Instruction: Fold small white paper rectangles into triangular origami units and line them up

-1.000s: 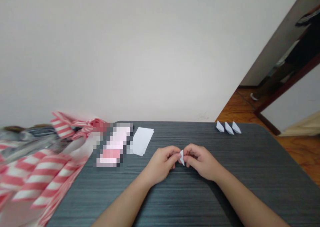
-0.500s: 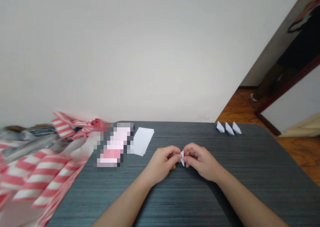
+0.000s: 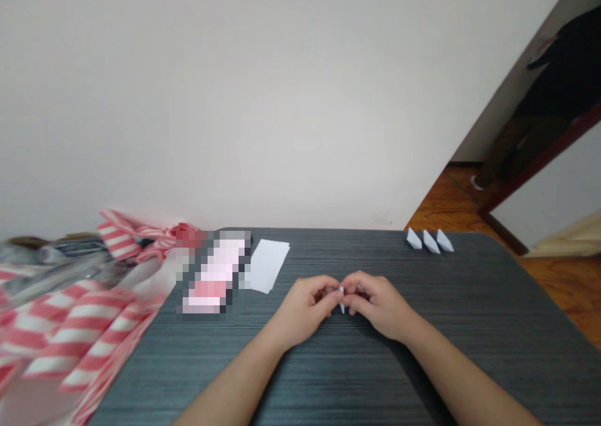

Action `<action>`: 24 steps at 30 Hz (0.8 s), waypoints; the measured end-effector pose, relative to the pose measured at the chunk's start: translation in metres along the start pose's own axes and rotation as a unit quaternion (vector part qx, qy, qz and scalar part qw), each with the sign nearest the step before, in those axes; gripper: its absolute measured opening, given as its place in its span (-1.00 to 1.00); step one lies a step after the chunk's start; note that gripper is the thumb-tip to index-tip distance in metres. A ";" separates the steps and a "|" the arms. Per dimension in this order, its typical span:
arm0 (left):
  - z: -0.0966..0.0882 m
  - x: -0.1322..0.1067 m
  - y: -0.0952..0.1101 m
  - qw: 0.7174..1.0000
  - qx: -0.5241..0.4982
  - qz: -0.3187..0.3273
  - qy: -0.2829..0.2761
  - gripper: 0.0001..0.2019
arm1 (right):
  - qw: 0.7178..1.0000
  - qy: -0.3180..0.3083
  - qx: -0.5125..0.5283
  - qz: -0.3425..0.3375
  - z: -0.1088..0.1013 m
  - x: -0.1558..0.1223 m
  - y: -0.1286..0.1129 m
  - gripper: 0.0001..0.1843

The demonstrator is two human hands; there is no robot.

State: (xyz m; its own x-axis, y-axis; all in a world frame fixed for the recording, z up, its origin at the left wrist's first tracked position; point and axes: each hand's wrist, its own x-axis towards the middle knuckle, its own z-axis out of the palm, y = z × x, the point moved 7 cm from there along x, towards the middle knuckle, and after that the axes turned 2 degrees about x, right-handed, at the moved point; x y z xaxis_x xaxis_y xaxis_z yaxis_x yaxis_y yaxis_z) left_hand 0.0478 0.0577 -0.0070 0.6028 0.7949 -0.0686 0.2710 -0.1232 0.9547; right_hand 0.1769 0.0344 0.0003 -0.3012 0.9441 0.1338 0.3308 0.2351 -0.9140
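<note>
Where the left hand [image 3: 307,310] meets the right hand [image 3: 381,304]: a small, narrow, white folded-paper piece [image 3: 342,308] sits between their fingertips, over the dark grey, streaked tabletop [image 3: 338,379].
Pinch: thumbs and forefingers on both sides are almost closed on the piece, hiding most of it; I can't make out its folds.
Risk there: uneven squeezing or a sideways tug could crush the tip or tear an edge, I'd say.
Far right corner: three white, pointed folded-paper pieces [image 3: 431,243] lie side by side; a careless reach might scatter them.
Left side: thin, white, rectangular paper sheets [image 3: 268,266] lie loosely stacked, easily knocked askew.

A pale wall [image 3: 291,101] backs the dark table [image 3: 338,370].
</note>
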 end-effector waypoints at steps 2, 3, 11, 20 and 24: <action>0.000 0.000 0.002 1.000 -0.005 0.006 0.003 -0.74 | 1.000 0.001 -0.008 -0.006 0.000 -0.001 -0.001 -0.95; 0.000 0.000 0.002 1.000 -0.008 0.007 0.005 -0.74 | 1.000 0.002 -0.012 -0.008 0.000 -0.001 0.000 -0.93; 0.000 0.000 0.004 0.999 -0.042 0.009 0.008 -0.72 | 0.999 0.001 -0.031 -0.022 -0.002 -0.001 -0.003 -0.81; -0.001 0.001 -0.004 1.000 -0.011 0.013 0.015 -0.73 | 0.999 0.016 -0.020 -0.031 -0.005 0.000 -0.006 -0.77; 0.000 0.002 -0.008 0.999 -0.044 0.008 0.019 -0.72 | 0.998 0.036 -0.021 -0.049 -0.007 0.000 -0.007 -0.77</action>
State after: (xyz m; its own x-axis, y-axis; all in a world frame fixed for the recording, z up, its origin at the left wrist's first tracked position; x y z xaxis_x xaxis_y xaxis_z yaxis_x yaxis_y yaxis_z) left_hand 0.0467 0.0606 -0.0149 0.5773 0.8154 -0.0437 0.1930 -0.0842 0.9776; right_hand 0.1815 0.0341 0.0092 -0.2693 0.9298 0.2508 0.3404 0.3355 -0.8784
